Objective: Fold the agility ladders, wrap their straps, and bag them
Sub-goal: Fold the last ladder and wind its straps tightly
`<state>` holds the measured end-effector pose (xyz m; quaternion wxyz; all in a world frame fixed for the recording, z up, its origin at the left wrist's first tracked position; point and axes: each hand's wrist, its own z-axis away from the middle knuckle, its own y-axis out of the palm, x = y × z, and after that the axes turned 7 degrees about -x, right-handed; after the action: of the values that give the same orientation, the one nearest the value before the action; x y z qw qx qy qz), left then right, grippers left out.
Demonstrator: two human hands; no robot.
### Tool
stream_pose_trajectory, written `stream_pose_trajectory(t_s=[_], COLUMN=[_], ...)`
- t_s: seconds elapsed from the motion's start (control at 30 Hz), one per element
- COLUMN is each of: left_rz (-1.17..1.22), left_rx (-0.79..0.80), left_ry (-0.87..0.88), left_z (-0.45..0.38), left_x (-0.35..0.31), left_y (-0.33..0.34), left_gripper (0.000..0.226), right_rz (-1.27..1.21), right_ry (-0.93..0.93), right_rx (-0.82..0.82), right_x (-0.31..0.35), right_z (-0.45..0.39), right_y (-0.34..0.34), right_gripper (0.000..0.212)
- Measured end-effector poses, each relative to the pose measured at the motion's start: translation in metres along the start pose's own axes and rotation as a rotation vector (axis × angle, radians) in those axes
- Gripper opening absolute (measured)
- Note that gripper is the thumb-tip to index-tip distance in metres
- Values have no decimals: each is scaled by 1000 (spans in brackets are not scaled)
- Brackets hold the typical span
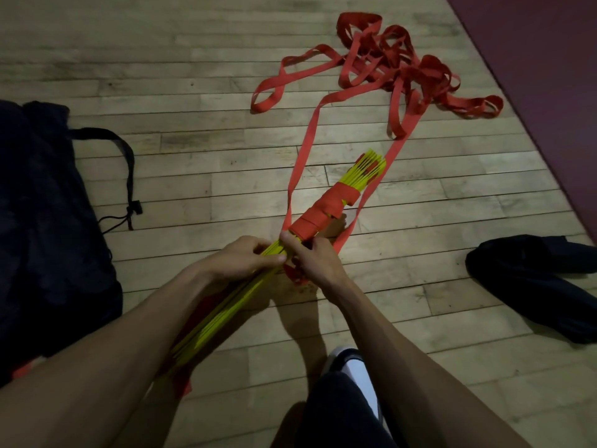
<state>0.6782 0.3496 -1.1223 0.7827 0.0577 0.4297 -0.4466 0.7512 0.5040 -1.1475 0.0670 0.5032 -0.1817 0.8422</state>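
- Head view: a stacked bundle of yellow ladder rungs [226,305] lies slantwise across the wooden floor [193,140], its far half bound in turns of red strap [323,211].
- Left hand [240,260] curls around the rungs at mid-bundle, fingers closed on them.
- Right hand [315,260] sits just beside it, thumb and fingers pinching the red strap at the wrap's near edge.
- 2 runs of strap lead away to a loose red tangle [397,66] farther off.
- Dark drawstring bag [48,221] lies at left; another dark bag [533,282] at right.
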Motion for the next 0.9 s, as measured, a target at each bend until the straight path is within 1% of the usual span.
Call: stream_pose_trajectory(t_s=[0.07, 0.13, 0.17, 0.23, 0.3, 0.37, 0.47, 0.5, 0.57, 0.6, 0.67, 0.7, 0.77, 0.8, 0.83, 0.9], left_rz=[-38, -62, -67, -85, -119, -205, -360, -401, -472, -467, -340, -250, -98, -63, -64, -150], left_rx=[87, 90, 58, -51, -190, -301, -401, -447, -526, -545, -513, -455, -266, -179, -131, -137], left_ry=[-49, -47, -19, 27, 9, -22, -57, -67, -44, -15, 25, 32, 41, 45, 45, 54], left_z=[1, 1, 1, 0, -4, -8, -10, -10, -6, -5, -4, -4, -5, -5, -4, -1], left_x=[2, 4, 6, 9, 12, 15, 19, 20, 19, 19, 17, 15, 15, 15, 16, 17], left_y=[-5, -6, -6, -4, -2, 0, 5, 7, 16, 20, 23, 21, 12, 7, 3, -2], left_gripper=[35, 45, 49, 51, 50, 51, 58, 59, 58, 58, 59, 58, 46, 39, 35, 35], right_rz=[-2, -18, -25, 16, 164, 303, 293, 284, 297, 323, 377, 384, 389, 389, 382, 368], right_ry=[-9, -40, -62, -93, -122, -149, -117, -109, -107, -115, -135, -147, -161, -159, -149, -139], right_rx=[23, 59, 68, 46, 8, 13, 77, 83, 53, 8, -93, -119, -131, -131, -123, -81], right_x=[-2, 0, 4, 10, 12, 11, 13, 14, 14, 12, 10, 8, 3, 1, -2, -7], right_z=[2, 5, 7, 7, 3, 1, 5, 6, 6, 4, 2, 0, -2, -3, -4, -3], right_y=[1, -1, -2, -4, -4, -3, 0, 2, 8, 9, 8, 7, 3, 1, 0, 1], right_gripper=[41, 35, 35, 39, 42, 47, 58, 58, 54, 52, 51, 50, 50, 51, 51, 53])
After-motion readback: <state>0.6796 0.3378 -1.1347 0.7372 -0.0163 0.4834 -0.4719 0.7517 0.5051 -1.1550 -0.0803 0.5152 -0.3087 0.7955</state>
